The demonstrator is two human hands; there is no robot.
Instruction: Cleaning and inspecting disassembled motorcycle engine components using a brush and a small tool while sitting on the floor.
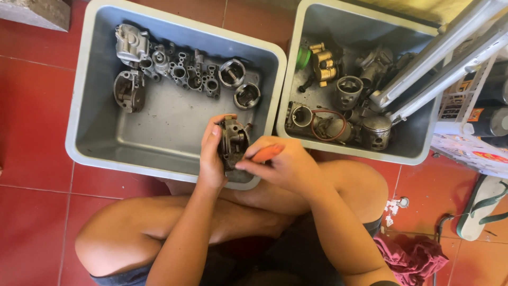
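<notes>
You're sitting cross-legged on the red tile floor [37,106], knees up against the left grey bin [95,143], so the work sits right over the tub.

Left hand [210,159]: fingers curled close around the carburettor body [233,142], thumb up along its top edge. Firm wrap, part held upright just above the bin's near rim, likely so it can't twist under the tool.

Right hand [283,165]: closed on the orange-handled tool [267,153], fingers pinched tight, handle angled toward the part. The tip is hidden behind the body, so I can't tell what it bears on.

Further in that bin: cleaned metal parts [174,66] lined along the far wall, two ring-shaped pieces [239,85] at the row's end.

Right grey bin [418,148]: mixed pile of pistons [377,131], brass fittings [324,64], a green cap [303,57]. White rack rails [439,58] lean across its far corner.

Red rag [413,257] on the tiles by your right thigh.
</notes>
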